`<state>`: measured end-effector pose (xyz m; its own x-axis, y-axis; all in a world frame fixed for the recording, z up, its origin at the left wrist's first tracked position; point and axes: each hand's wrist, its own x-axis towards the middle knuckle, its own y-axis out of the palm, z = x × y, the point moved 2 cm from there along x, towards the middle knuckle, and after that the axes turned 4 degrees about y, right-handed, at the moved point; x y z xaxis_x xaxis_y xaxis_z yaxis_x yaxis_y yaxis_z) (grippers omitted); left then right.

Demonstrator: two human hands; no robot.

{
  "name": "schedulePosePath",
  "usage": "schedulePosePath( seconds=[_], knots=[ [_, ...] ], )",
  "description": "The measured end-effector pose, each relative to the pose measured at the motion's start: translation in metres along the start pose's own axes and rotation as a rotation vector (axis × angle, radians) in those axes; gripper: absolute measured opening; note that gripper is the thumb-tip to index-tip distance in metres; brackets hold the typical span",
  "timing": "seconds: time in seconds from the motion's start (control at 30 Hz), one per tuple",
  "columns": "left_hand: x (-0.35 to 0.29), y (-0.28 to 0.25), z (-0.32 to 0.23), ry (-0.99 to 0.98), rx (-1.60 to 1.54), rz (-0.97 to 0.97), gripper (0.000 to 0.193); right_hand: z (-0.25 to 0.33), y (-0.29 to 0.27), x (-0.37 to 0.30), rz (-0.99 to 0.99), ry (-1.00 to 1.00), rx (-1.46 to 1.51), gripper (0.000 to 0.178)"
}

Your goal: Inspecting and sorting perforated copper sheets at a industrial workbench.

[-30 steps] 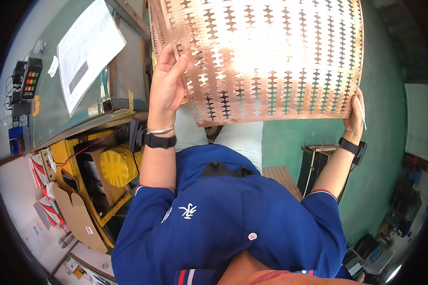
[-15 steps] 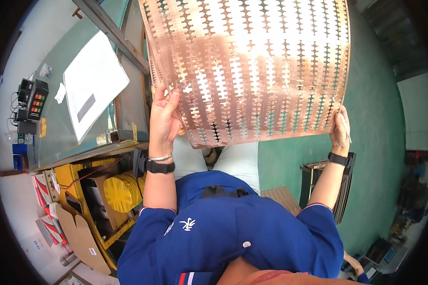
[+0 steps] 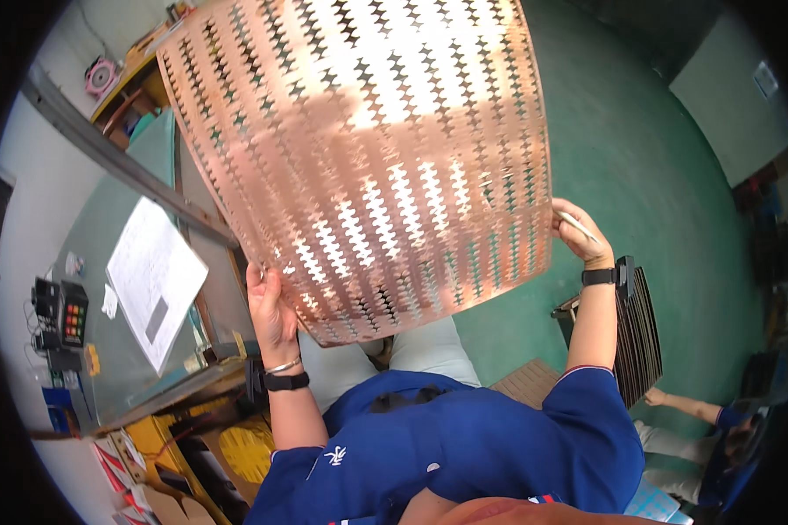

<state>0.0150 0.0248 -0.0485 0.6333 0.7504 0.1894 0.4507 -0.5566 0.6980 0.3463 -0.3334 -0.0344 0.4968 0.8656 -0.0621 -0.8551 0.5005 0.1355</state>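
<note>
A large, thin copper-coloured sheet (image 3: pixel 320 144), cut through with rows of zigzag slots, is held up in front of me and bows slightly. My left hand (image 3: pixel 273 311) pinches its lower left edge between thumb and fingers. At the right edge, my right hand (image 3: pixel 585 241) grips the sheet, its fingertips partly hidden there. A slim white pen-like stick (image 3: pixel 576 225) is also tucked in the fingers of that hand. Bright glare washes out the sheet's upper part.
To the left stands a glass-topped table (image 3: pixel 105 350) bearing a white paper sheet (image 3: pixel 153 271) and a black device with coloured buttons (image 3: pixel 72 313). A metal bar (image 3: pixel 123 157) crosses above it. A rack of dark panels (image 3: pixel 639 341) stands right; another person's arm (image 3: pixel 687 404) reaches beside it.
The copper sheet has shifted left in view and tilted, its right side now higher. Both hands keep their hold. More of another person shows at lower right.
</note>
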Motion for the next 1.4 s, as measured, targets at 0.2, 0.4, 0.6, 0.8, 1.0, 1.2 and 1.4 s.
schedulePosePath(
  seconds=[0.2, 0.4, 0.6, 0.8, 1.0, 1.2, 1.4],
  knots=[
    [0.001, 0.004, 0.007, -0.019, 0.008, -0.012, 0.033, 0.043, 0.003, 0.020, -0.162, -0.173, 0.095, 0.055],
    [0.000, -0.015, 0.016, -0.046, -0.001, 0.034, 0.033, 0.078, 0.020, 0.038, -0.149, -0.323, 0.160, 0.054],
    [-0.003, -0.017, 0.016, -0.061, 0.028, 0.028, 0.033, 0.080, 0.039, 0.040, -0.319, -0.417, 0.133, 0.044],
    [-0.003, -0.027, 0.018, -0.053, -0.003, 0.030, 0.032, 0.082, 0.057, 0.034, -0.469, -0.449, 0.083, 0.029],
    [0.002, -0.006, 0.010, -0.058, 0.080, 0.038, 0.030, 0.069, 0.043, 0.033, -0.555, -0.522, 0.108, 0.021],
    [0.028, 0.035, -0.016, 0.041, 0.236, 0.002, 0.043, 0.072, 0.033, 0.021, -0.566, -0.561, 0.088, 0.019],
    [0.042, 0.069, -0.036, 0.139, 0.213, 0.108, 0.038, 0.075, 0.043, 0.020, -0.606, -0.591, 0.125, 0.021]
  ],
)
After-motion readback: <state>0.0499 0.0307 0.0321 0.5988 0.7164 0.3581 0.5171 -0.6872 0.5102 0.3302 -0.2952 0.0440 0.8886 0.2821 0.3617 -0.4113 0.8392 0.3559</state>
